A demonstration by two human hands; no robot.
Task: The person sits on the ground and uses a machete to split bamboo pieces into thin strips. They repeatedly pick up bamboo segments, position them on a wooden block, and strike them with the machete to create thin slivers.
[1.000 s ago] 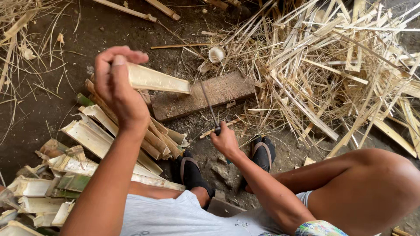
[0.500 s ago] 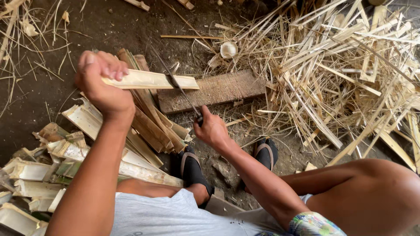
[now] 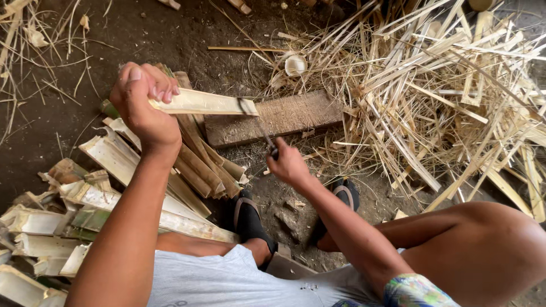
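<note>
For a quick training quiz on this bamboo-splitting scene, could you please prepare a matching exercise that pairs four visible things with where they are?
Things:
1. bamboo piece
2. knife
3. wooden block
4. thin strips

Places:
A. piled on the ground at the right of the view
B. lying flat on the dirt, beyond the feet
C. held at one end by the left hand
D. gripped in the right hand, blade against the bamboo's far end

Pairs: 1-C, 2-D, 3-B, 4-A
</note>
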